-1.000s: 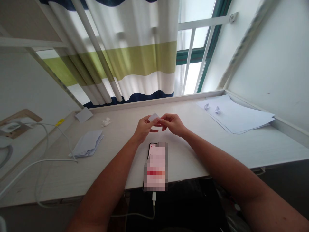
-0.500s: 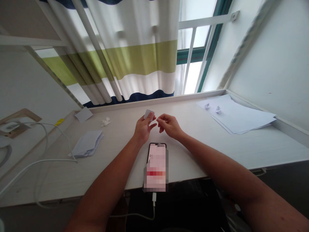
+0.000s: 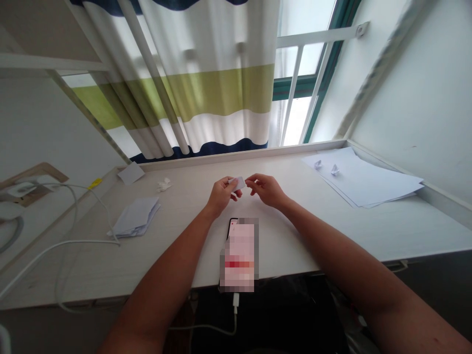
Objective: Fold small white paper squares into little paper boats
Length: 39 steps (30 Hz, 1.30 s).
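Left grip: the left hand (image 3: 221, 195) is shut tight on a small piece of white paper (image 3: 238, 183), with the thumb on top and the fingers under it.
Right grip: the right hand (image 3: 267, 190) has its fingers curled and close together. They are right by the end of the paper, but the view is small, so I can't tell if they touch it.
Paper: it is held up in the air between the two hands, over the desk (image 3: 280, 236).
Arms: both arms reach out from the bottom of the view, and the hands bend in toward each other.
Near the hands: a phone (image 3: 239, 255) with a blurry screen lies on the desk below them, with a white cable (image 3: 234, 305) plugged in. Two tiny paper boats (image 3: 335, 170) sit on a stack of white paper (image 3: 368, 179) off to the right. A folded pile of paper (image 3: 135, 217) lies to the left.
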Tool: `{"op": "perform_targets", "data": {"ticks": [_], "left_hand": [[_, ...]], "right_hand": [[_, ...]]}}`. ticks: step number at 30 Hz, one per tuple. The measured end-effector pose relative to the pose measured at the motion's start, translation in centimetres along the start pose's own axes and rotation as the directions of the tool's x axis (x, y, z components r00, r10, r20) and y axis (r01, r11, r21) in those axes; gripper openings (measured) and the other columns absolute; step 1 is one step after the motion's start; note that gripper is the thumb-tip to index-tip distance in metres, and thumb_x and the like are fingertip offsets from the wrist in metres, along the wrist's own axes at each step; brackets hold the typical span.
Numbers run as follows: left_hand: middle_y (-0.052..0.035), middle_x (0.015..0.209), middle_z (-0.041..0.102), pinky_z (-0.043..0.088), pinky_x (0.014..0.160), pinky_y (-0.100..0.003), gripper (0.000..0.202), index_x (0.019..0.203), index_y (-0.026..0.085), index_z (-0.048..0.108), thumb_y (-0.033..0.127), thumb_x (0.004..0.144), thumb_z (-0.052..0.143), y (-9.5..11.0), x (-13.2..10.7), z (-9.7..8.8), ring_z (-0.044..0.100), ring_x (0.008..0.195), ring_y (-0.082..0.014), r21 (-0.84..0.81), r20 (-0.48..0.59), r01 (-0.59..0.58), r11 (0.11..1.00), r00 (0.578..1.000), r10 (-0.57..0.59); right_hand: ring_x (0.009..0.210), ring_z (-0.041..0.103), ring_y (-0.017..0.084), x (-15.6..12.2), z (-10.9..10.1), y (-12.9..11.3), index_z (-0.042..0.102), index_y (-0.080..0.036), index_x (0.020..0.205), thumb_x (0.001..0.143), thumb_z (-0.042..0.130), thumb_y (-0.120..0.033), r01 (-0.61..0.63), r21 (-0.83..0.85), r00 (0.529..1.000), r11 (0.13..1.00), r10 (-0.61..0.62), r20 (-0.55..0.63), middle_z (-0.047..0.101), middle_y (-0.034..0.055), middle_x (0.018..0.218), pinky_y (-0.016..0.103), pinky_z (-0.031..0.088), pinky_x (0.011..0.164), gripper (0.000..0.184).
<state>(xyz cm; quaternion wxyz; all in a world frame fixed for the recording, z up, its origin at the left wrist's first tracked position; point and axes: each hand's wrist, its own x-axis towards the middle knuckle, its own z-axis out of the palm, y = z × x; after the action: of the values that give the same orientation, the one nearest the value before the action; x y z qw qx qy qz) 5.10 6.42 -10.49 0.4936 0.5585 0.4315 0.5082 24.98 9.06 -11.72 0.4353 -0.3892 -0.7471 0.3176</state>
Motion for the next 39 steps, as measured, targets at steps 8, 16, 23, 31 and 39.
{"op": "perform_targets", "data": {"ticks": [8,16,23,31,39], "left_hand": [[-0.0076,0.074,0.072,0.052,0.053,-0.026,0.037,0.089,0.014,0.074,0.051,0.090,0.075,-0.2,0.2,-0.3,0.068,0.064,-0.0173,0.016,-0.014,0.001,1.000,1.000,-0.001],[-0.0105,0.093,0.078,0.059,0.058,-0.029,0.034,0.092,0.016,0.082,0.048,0.083,0.078,-0.4,0.2,-0.3,0.071,0.085,-0.0227,0.033,-0.034,-0.009,0.999,0.999,0.010],[-0.0082,0.088,0.077,0.059,0.056,-0.028,0.035,0.093,0.017,0.084,0.049,0.083,0.074,-0.7,0.2,-0.1,0.069,0.080,-0.0203,0.106,-0.040,-0.103,0.989,0.993,0.108],[-0.0077,0.087,0.078,0.058,0.057,-0.028,0.033,0.090,0.018,0.084,0.048,0.088,0.071,-0.8,0.0,0.0,0.067,0.076,-0.0194,0.291,-0.018,-0.259,0.921,0.961,0.276],[-0.0056,0.080,0.072,0.060,0.059,-0.029,0.041,0.085,0.016,0.079,0.057,0.082,0.078,-0.2,0.1,0.1,0.066,0.076,-0.0185,0.007,-0.069,-0.133,0.991,0.989,0.134]], "right_hand": [[0.085,0.077,0.021,0.0,-0.8,0.1,0.078,-0.028,0.134,0.103,0.065,-0.036,0.188,0.023,0.968,0.982,-0.190,0.164,0.077,0.0092,0.120,0.040,0.066,0.078,0.034],[0.082,0.078,0.019,-0.4,-0.4,-0.7,0.074,-0.022,0.130,0.098,0.072,-0.040,0.035,0.148,0.984,0.988,-0.060,0.168,0.077,0.0087,0.118,0.035,0.068,0.068,0.036],[0.084,0.080,0.020,-0.3,-0.7,-0.6,0.070,-0.024,0.134,0.091,0.082,-0.035,-0.097,0.316,0.982,0.944,0.040,0.184,0.076,0.0062,0.111,0.031,0.069,0.065,0.046],[0.082,0.079,0.019,-0.3,-0.7,-0.7,0.076,-0.020,0.121,0.085,0.089,-0.042,-0.162,0.343,0.971,0.925,0.088,0.224,0.076,0.0064,0.106,0.029,0.068,0.063,0.044],[0.083,0.080,0.021,0.0,-1.0,-0.8,0.082,-0.017,0.113,0.086,0.086,-0.058,-0.145,0.400,0.971,0.905,0.053,0.232,0.081,0.0082,0.097,0.033,0.068,0.069,0.050]]}}
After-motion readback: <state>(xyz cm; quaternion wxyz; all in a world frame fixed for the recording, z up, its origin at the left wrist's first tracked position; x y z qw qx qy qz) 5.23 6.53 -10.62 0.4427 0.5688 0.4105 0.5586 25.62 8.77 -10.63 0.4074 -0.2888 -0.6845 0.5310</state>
